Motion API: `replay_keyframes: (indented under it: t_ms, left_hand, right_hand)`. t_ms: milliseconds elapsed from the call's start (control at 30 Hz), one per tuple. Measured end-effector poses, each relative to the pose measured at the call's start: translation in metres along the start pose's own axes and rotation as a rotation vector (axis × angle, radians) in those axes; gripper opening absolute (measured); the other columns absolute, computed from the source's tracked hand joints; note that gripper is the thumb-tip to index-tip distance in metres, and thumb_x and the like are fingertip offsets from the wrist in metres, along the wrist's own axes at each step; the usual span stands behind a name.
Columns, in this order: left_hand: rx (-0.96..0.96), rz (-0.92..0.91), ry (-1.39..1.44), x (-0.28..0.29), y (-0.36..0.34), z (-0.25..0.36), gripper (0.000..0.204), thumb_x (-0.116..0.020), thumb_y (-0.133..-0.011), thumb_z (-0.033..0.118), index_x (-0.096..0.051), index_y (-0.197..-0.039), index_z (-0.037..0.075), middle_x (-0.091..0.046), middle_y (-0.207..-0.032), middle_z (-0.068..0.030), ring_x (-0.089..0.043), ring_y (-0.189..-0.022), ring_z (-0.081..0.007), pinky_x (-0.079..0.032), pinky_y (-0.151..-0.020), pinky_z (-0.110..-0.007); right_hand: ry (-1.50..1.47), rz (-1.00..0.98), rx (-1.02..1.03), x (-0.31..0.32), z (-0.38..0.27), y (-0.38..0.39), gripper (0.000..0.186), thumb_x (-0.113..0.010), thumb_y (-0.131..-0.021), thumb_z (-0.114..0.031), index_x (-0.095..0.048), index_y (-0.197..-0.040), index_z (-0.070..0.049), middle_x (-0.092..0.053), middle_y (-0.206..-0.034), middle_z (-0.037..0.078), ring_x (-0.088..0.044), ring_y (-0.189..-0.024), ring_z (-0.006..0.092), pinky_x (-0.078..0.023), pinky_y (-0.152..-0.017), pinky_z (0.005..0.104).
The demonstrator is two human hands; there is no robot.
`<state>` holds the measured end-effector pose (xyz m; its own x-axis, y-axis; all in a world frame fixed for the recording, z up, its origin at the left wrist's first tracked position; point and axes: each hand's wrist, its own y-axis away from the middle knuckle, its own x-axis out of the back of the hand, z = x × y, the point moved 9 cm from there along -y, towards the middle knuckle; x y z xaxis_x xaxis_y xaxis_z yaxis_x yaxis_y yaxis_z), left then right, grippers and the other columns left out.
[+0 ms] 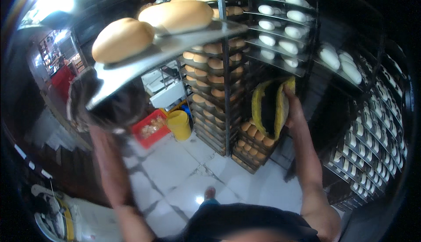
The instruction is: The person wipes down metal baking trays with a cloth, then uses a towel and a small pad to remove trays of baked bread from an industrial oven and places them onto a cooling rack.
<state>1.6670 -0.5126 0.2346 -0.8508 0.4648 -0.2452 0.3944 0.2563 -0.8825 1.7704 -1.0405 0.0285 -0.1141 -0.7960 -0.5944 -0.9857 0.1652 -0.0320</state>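
Note:
My left hand (pixel 103 110), covered by a dark, worn cloth pad or mitt, grips the near left end of a metal baking tray (pixel 184 49). Its fingers are hidden by the pad. Two golden bread loaves (pixel 123 40) show plainly on the raised tray, which slants up toward the rack (pixel 226 97). My right hand (pixel 293 106) is closed on a folded oven mitt (pixel 280 110) with yellow edges and a dark inside. That hand is away from the tray, in front of the racks on the right.
Trays of browned buns (pixel 215 77) fill the rack ahead. Pale dough pieces (pixel 294 16) lie on racks at the back right, with more trays (pixel 368 141) at far right. A red crate (pixel 151 130) and yellow bucket (pixel 179 125) stand on the tiled floor (pixel 175 167).

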Motion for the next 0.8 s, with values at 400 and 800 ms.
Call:
replay_keyframes:
  t_ms: [400, 800]
  left_hand:
    - [-0.137, -0.002, -0.078, -0.264, -0.049, -0.149, 0.019, -0.06, -0.085, 0.024, -0.064, -0.092, 0.007, -0.064, -0.086, -0.0057, -0.062, -0.085, -0.0221, -0.05, -0.074, -0.031]
    - [0.096, -0.292, -0.426, -0.41, -0.022, -0.192, 0.017, -0.067, -0.077, 0.028, -0.071, -0.083, 0.012, -0.068, -0.084, -0.0045, -0.064, -0.086, -0.0232, -0.051, -0.075, -0.034]
  right_hand:
    - [0.072, 0.252, 0.063, 0.022, 0.032, -0.068, 0.038, -0.063, -0.094, -0.042, -0.063, -0.115, -0.011, -0.068, -0.104, 0.005, -0.065, -0.091, 0.0199, -0.054, -0.082, 0.0373]
    - [0.11, 0.365, 0.136, 0.051, 0.038, -0.082, 0.04, -0.065, -0.094, -0.034, -0.059, -0.121, -0.006, -0.067, -0.11, 0.009, -0.067, -0.096, 0.024, -0.056, -0.084, 0.0412]
